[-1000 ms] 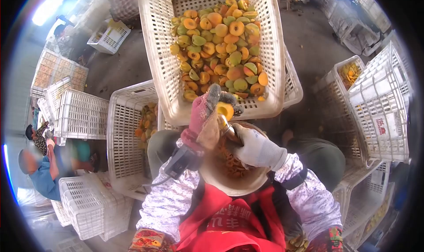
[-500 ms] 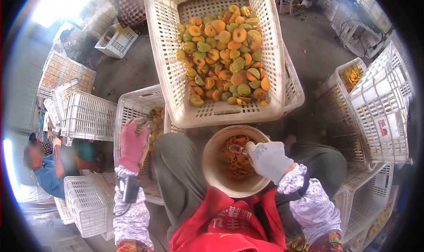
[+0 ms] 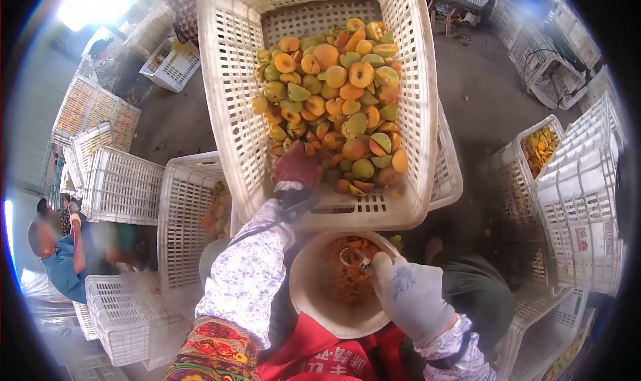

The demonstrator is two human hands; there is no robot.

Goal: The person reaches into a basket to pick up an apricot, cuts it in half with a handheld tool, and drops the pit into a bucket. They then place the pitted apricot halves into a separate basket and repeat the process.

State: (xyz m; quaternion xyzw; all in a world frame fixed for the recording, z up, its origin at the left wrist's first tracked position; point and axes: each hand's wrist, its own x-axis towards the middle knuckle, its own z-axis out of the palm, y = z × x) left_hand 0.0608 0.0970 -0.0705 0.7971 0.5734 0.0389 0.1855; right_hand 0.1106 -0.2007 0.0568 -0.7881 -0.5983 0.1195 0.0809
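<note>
A large white plastic crate (image 3: 419, 114) in front of me holds many orange and green fruits (image 3: 337, 107), several cut in half, which look like apricots or peaches. My left hand (image 3: 297, 166), in a pinkish-red glove, reaches into the crate's near left part among the fruit; its fingertips are hidden there. In a pale grey glove, my right hand (image 3: 415, 294) grips a metal loop tool (image 3: 355, 259). The loop hangs over a round, off-white bucket (image 3: 302, 294) between my legs, with orange scraps (image 3: 346, 281) inside.
Another crate (image 3: 172, 214) with fruit stands to my left. White crates (image 3: 577, 201) are stacked on the right beside one of orange pieces (image 3: 539, 150). A person (image 3: 61, 254) sits at the far left, near more crates (image 3: 123, 180).
My left hand has moved from above the left crate into the fruit in the large crate. The right hand keeps the tool over the bucket. The view has shifted slightly.
</note>
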